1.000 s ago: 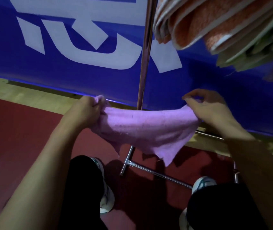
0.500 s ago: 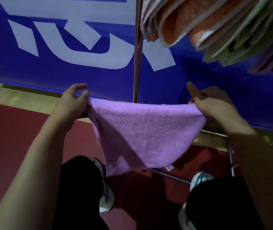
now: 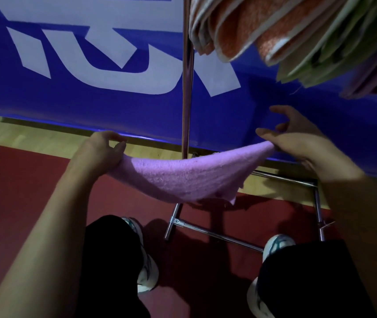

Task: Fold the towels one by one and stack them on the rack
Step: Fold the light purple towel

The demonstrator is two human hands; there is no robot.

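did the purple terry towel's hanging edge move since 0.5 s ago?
Yes. The purple terry towel now hangs shorter, its lower edge above the rack's metal floor crossbar, which it hid before.

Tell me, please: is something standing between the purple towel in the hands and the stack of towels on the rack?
Nothing visible blocks it. The purple towel hangs between left hand and right hand, below the stacked towels, with open space between.
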